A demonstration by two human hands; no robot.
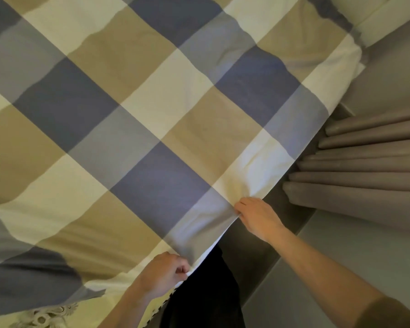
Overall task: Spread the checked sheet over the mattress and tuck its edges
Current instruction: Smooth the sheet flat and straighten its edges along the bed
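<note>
The checked sheet [152, 114] lies spread wide just beside the grey curtain [365, 166], its curtain-side edge pinched in the curled fingers of the right hand [258, 218], near the curtain, and of the left hand [163, 273], farther from it.

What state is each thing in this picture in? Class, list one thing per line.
checked sheet: spread out, near edge held, not tucked.
left hand: grips the sheet's edge.
right hand: pinches the sheet's edge.
curtain: gathered in folds.
lace-edged cloth: partly under the sheet.
</note>
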